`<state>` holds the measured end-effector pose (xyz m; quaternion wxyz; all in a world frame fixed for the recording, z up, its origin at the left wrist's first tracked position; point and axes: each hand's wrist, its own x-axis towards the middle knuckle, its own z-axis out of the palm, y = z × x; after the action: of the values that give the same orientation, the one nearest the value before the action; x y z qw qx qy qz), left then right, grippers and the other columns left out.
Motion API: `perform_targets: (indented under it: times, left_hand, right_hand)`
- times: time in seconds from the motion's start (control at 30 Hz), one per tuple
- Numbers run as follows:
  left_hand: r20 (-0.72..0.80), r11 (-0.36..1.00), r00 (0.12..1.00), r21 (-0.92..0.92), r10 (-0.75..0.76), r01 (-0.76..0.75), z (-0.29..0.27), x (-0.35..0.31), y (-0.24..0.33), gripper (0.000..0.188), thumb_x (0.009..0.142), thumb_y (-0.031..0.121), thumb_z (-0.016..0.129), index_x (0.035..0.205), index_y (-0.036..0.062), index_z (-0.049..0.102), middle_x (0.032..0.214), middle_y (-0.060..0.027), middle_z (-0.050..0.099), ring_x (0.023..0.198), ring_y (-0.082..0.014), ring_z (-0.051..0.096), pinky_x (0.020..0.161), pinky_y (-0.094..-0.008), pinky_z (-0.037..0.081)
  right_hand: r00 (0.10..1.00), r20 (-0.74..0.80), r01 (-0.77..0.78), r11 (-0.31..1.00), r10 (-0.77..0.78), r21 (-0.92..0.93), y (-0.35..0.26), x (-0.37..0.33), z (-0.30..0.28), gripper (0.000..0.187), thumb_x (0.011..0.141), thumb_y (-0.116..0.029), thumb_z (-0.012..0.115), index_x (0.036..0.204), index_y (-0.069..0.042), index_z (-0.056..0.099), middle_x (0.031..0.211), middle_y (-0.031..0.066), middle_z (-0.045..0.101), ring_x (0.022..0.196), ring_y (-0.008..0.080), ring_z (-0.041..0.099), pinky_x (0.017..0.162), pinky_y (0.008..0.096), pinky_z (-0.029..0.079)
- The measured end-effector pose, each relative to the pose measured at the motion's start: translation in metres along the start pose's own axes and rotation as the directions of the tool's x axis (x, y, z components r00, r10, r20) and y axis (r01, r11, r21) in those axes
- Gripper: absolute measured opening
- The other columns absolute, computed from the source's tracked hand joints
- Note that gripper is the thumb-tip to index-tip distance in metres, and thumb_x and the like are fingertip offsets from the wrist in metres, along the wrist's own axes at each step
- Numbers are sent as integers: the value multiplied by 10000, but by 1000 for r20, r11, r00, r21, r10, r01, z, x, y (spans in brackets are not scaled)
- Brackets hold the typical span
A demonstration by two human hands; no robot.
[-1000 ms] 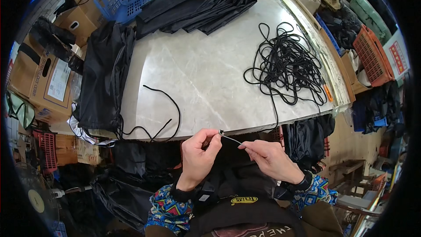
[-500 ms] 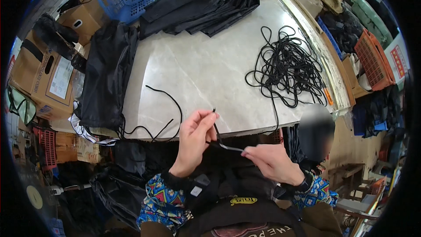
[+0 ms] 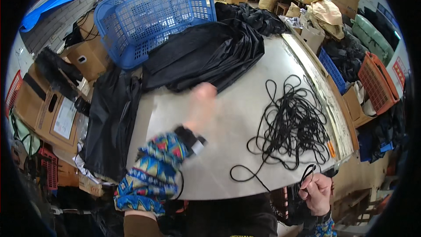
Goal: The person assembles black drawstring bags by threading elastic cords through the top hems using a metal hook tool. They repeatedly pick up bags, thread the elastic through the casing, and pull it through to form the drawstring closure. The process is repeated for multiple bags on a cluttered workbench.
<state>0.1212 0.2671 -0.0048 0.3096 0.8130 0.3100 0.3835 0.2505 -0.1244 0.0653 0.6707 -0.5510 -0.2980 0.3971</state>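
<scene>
My left hand [image 3: 205,98] is stretched out over the table, smeared by motion, beside the near edge of a heap of black fabric [image 3: 197,57]. Its fingers are too blurred to read. Down at the table's near right corner, my right hand [image 3: 317,193] is closed on a thin, narrow looped thing [image 3: 309,171], dark with a shiny edge, whose kind I cannot make out. A tangled pile of black cord [image 3: 291,127] lies on the tabletop [image 3: 210,166] above that hand. One strand of it loops toward the front edge.
A blue plastic basket [image 3: 109,44] leans behind the fabric. Black fabric bags [image 3: 109,127] hang over the left side, next to cardboard boxes [image 3: 48,109]. An orange-handled tool [image 3: 331,148] lies at the right by the cord. A red crate [image 3: 377,83] stands farther right.
My left hand has let go of the cord end and reached forward to the fabric. My right hand has moved right and down, away from the left. The view has tilted up.
</scene>
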Motion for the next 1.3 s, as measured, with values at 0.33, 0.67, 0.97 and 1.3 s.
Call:
perform_targets:
  times: [0.33, 0.67, 0.97, 1.3]
  left_hand:
    - [150, 908, 977, 370, 149, -195, 6, 102, -76, 284, 837, 253, 625, 1009, 30, 663, 941, -207, 643, 886, -373, 623, 758, -402, 503]
    - [613, 989, 790, 137, -35, -63, 42, -72, 90, 465, 981, 362, 399, 1257, 1, 499, 1376, -224, 420, 1281, -433, 377, 991, -646, 308]
    - [344, 766, 937, 618, -64, -174, -3, -137, 35, 651, 837, 504, 581, 1344, 121, 439, 1471, -134, 323, 1315, -467, 271, 1020, -639, 229]
    - [328, 951, 928, -187, -177, 247, -16, -178, 76, 462, 779, -57, 535, 1239, -12, 534, 1207, -168, 589, 1040, -210, 624, 891, -309, 489]
  right_hand:
    - [973, -125, -223, 937, 195, -270, 32, 29, -10, 174, 929, -131, 567, 879, 20, 637, 657, 11, 563, 546, 50, 471, 501, 196, 349]
    - [995, -10, -88, 855, 96, -510, 27, 18, 20, 128, 914, -38, 544, 954, 10, 655, 729, 52, 600, 598, 85, 543, 536, 223, 424]
    - [922, 343, 361, 81, -180, -929, 87, 33, 35, 316, 795, -40, 556, 1111, -42, 568, 774, 100, 536, 644, 291, 591, 516, 400, 447]
    - [899, 232, 369, 358, -372, -858, 87, 12, 55, 333, 853, -211, 644, 1116, -29, 551, 754, 118, 522, 591, 314, 581, 470, 396, 450]
